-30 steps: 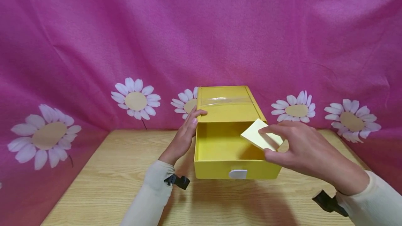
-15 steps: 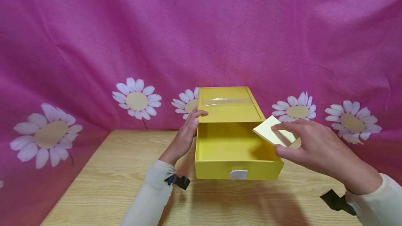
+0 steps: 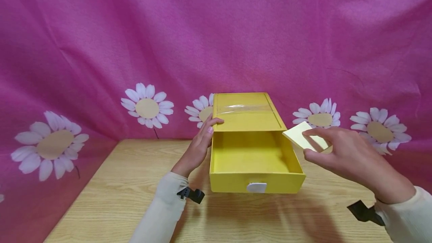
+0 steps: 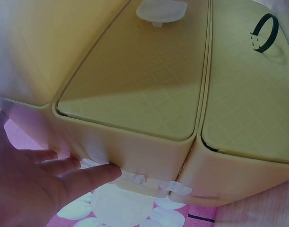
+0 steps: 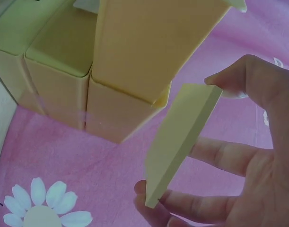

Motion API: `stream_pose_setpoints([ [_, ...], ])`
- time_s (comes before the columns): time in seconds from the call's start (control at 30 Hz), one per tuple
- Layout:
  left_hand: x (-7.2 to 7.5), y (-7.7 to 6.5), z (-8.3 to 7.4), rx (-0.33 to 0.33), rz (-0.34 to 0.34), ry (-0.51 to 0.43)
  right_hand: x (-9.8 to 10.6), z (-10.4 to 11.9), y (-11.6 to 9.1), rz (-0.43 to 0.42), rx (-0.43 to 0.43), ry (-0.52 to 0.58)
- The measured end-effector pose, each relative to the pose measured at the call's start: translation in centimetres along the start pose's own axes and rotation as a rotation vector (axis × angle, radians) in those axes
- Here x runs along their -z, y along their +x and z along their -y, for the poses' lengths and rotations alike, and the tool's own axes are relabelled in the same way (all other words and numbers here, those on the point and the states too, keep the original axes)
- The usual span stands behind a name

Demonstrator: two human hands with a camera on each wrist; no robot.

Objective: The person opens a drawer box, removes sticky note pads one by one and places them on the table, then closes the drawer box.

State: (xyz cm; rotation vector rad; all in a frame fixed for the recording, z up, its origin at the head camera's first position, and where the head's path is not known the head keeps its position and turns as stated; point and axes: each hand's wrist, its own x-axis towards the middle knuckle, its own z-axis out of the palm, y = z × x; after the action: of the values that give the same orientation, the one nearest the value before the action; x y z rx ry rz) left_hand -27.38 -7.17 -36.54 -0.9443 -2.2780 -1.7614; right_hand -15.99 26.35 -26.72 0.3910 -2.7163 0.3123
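Note:
My right hand (image 3: 357,158) pinches a pale yellow sticky note pad (image 3: 297,132) by its edges, just right of the open drawer (image 3: 229,183). In the right wrist view the pad (image 5: 179,137) sits tilted between thumb and fingers, apart from the drawer. My left hand (image 3: 195,151) rests against the left side of the yellow drawer unit (image 3: 248,122), with a finger over its top edge. Its fingers lie fairly straight on the side wall in the left wrist view. The top drawer is pulled out towards me, and nothing shows inside it.
The unit stands on a wooden table (image 3: 118,198) before a pink flowered cloth (image 3: 216,40). Two lower shut drawers show in the left wrist view, one with a white tab (image 4: 162,11), one with a dark loop (image 4: 272,35). Clear tape (image 3: 243,108) crosses the top.
My right hand has moved the sticky note pad from over the drawer's right part out to the right, and slightly up. The left hand and the drawer have stayed in place.

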Motion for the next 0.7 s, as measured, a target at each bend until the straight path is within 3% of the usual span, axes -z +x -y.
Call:
stream_pose_setpoints([
  [0.7,0.0,0.0,0.0,-0.001,0.0,-0.008,-0.9,-1.9,-0.4,-0.028,-0.083,-0.016],
])
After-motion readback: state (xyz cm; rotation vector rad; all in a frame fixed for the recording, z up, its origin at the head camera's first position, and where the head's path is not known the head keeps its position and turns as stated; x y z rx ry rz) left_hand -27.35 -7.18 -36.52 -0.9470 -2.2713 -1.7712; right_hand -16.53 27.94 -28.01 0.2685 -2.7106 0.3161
